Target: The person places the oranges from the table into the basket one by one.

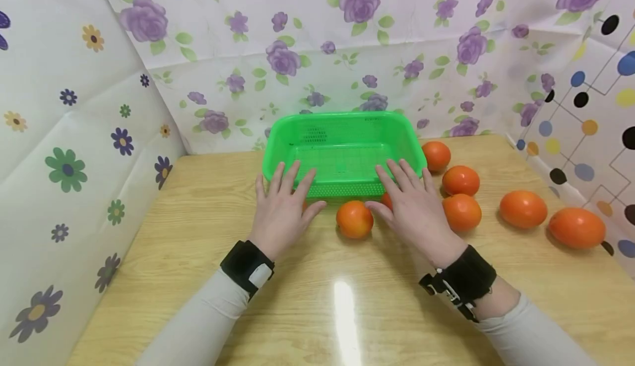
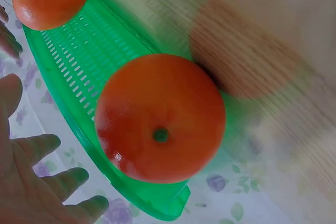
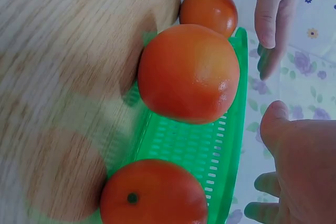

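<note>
A green plastic basket [image 1: 342, 189] with slotted sides stands near the back wall. My left hand [image 1: 280, 209] hovers palm down by its near left rim, fingers spread. My right hand [image 1: 414, 209] mirrors it by the near right rim, fingers also spread. Between the hands, in front of the basket, lies an orange [image 1: 354, 220] with smooth, glossy skin. Two more oranges lie mostly hidden beneath my hands in the head view; the left wrist view shows one orange [image 2: 160, 124] near the left hand [image 2: 37, 182]. An orange [image 3: 155, 192] appears near the right hand [image 3: 307, 161].
Several oranges lie right of the basket, including one [image 1: 436, 156] beside its corner and one [image 1: 577, 228] at the far right. The wooden table [image 1: 198, 217] meets a flowered cloth wall [image 1: 307, 79] behind and patterned cloth on both sides.
</note>
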The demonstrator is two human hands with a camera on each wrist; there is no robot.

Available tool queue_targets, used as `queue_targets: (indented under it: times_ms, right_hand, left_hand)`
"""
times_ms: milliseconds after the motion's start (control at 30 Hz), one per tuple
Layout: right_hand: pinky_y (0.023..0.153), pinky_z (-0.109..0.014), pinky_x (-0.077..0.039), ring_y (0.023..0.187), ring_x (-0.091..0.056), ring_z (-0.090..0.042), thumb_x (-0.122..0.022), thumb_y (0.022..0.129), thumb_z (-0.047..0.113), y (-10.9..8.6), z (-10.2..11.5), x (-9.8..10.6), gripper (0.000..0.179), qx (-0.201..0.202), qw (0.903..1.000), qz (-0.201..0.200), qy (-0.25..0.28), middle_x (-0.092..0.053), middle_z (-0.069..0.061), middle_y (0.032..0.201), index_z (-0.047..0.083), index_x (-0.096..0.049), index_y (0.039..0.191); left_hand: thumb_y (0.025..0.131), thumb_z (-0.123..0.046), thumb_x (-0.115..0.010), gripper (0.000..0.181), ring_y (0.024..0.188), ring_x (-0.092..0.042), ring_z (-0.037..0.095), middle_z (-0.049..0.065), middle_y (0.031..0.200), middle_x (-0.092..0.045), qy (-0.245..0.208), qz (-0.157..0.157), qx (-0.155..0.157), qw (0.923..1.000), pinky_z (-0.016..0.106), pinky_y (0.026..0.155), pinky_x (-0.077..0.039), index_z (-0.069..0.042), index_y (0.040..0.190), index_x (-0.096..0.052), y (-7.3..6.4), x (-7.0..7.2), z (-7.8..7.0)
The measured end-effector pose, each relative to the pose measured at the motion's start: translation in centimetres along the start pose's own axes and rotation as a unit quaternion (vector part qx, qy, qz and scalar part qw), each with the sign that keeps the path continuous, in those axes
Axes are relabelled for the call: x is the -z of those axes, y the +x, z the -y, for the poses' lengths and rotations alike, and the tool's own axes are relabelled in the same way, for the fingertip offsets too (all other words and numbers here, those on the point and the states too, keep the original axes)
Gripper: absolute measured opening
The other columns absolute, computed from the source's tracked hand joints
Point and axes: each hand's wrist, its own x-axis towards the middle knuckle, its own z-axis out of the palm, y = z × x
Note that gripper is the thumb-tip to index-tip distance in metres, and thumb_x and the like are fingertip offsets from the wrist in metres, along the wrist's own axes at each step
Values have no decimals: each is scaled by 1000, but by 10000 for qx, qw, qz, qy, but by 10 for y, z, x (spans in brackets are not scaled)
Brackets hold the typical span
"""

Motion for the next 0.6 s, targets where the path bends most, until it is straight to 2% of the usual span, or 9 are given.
queue_targets:
  times_ms: [367, 600]
  right_hand:
    - [117, -57, 5, 151, -12, -33, -39, 96, 71, 1, -9, -5, 83, -199, 9998, 69, 48, -22, -10, 164, 20, -25, 161]
    - [116, -61, 1, 150, -13, -36, -38, 96, 71, -2, -14, -8, 83, -314, 9993, 195, 87, -24, -12, 163, 19, -30, 160]
  left_hand:
    - [97, -69, -37, 72, 147, -23, 39, 10, 160, -31, 76, 185, 65, 9998, 69, 112, -5, -27, 156, -39, 8, -5, 7]
    - [97, -68, -40, 70, 143, -30, 41, 11, 156, -38, 75, 324, 114, 9994, 70, 111, -6, -26, 153, -44, 9, -6, 9]
